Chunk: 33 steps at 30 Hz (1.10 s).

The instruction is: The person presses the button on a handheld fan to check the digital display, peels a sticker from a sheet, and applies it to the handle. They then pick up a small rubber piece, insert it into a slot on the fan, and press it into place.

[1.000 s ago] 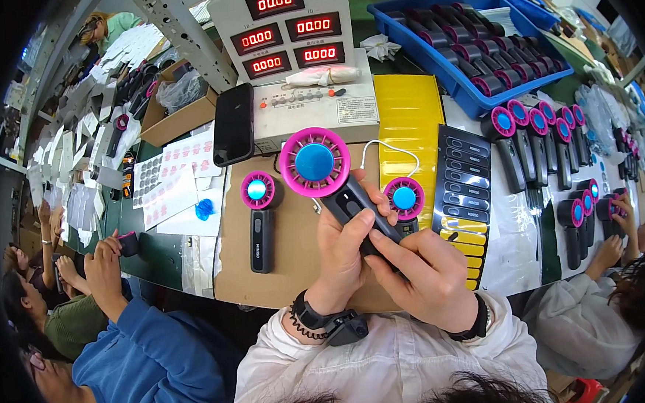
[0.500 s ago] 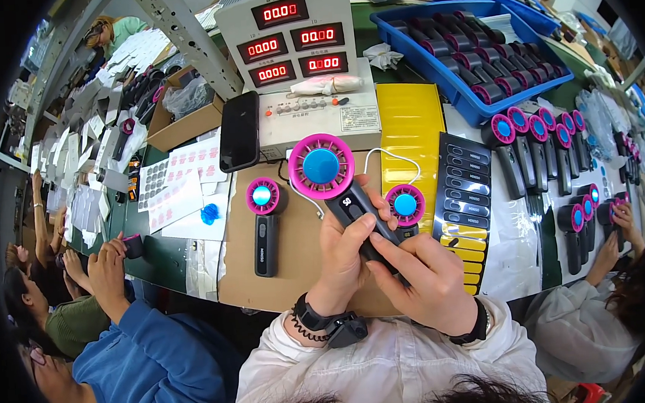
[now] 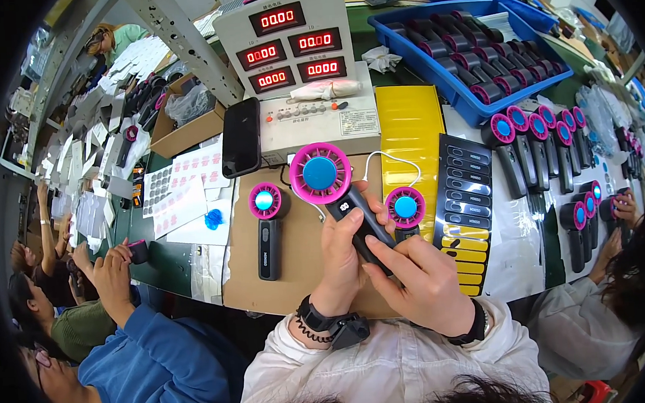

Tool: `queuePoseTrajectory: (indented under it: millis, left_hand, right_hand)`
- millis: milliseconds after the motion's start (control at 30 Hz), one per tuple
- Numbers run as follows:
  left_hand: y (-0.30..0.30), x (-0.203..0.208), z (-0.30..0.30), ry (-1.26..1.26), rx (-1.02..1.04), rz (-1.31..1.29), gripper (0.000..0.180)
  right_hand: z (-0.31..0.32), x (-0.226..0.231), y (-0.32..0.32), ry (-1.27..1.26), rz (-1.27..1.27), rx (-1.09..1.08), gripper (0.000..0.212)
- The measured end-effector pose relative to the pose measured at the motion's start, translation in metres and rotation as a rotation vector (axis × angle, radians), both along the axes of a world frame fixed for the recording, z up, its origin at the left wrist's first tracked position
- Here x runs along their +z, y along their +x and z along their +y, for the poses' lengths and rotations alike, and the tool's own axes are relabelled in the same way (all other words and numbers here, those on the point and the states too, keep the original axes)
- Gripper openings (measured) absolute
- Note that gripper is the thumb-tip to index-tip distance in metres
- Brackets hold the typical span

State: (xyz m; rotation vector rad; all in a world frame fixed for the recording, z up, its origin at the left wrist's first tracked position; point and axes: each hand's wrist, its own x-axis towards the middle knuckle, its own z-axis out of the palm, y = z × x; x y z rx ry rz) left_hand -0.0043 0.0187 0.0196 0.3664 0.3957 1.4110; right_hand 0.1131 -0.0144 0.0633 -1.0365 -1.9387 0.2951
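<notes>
I hold a black handheld fan (image 3: 361,215) with a magenta ring and blue centre above the brown board, its head tilted up and left. My left hand (image 3: 340,256) wraps round the handle, thumb on the front below a small lit display. My right hand (image 3: 425,278) closes on the handle's lower end, index finger and thumb against it, hiding part of it. A second fan (image 3: 268,242) lies on the board left of my hands. A third fan (image 3: 405,205), its handle mostly hidden, lies just beyond my right hand.
Behind stands a meter box (image 3: 317,120) with red displays; a phone (image 3: 242,136) leans against it. Yellow sheeting (image 3: 409,130) and a black label sheet (image 3: 463,185) lie to the right. Beyond are a blue crate (image 3: 433,73) of fans and standing fans (image 3: 540,140). Co-workers sit either side.
The held fan and both my hands have shifted slightly left and down in the picture. My grip looks the same. The co-worker's hands at left have moved a little.
</notes>
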Motion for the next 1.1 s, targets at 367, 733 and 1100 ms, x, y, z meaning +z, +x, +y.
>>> queuePoseTrajectory:
  millis: [367, 733, 1100]
  left_hand:
    - [0.001, 0.005, 0.000, 0.084, 0.016, 0.043, 0.044]
    - [0.003, 0.003, -0.003, 0.060, 0.050, 0.124, 0.045]
    - [0.006, 0.019, -0.006, 0.140, 0.164, 0.029, 0.051]
  right_hand:
    - [0.001, -0.003, 0.001, -0.002, 0.001, -0.008, 0.031]
    - [-0.001, 0.004, 0.005, -0.028, 0.018, -0.024, 0.029]
    - [-0.001, 0.004, 0.010, 0.102, 0.086, -0.029, 0.028]
